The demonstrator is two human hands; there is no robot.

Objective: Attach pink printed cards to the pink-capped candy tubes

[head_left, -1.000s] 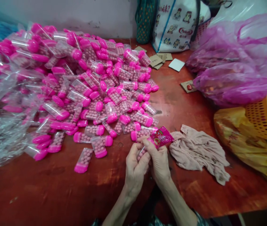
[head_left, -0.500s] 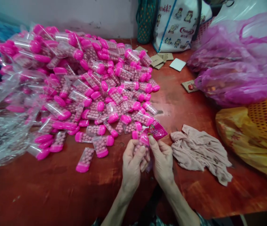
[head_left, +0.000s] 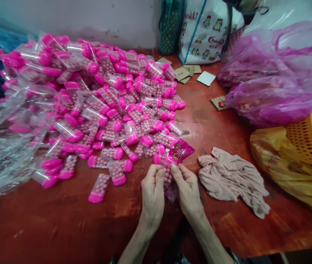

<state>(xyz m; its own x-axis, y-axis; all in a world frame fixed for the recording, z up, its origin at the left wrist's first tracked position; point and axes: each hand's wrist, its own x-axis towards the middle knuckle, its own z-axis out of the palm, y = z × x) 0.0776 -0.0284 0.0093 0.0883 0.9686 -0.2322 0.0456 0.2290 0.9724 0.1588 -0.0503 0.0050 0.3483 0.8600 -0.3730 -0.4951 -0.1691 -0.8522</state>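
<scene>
Between my hands is a small clear candy container (head_left: 168, 176) full of pink balls. A pink printed label (head_left: 183, 150) with a pointed corner sticks out above it. My left hand (head_left: 153, 189) is closed on the container's left side, thumb up along its edge. My right hand (head_left: 188, 187) is closed at the other side, its thumb and finger pinching the label's lower edge. My fingers hide part of both. Just beyond and to the left spreads a large pile of similar pink-capped candy containers (head_left: 103, 106).
A crumpled pale cloth (head_left: 232, 179) lies right of my hands. Farther right are a yellow basket (head_left: 301, 135) and pink plastic bags (head_left: 276, 95). Cardboard pieces (head_left: 183, 74) and a white printed bag (head_left: 202, 36) sit at the back. Clear plastic (head_left: 13, 161) lies at the left.
The label now stands up more openly above the container, showing more of its print. My left thumb has shifted up and off the container's front.
</scene>
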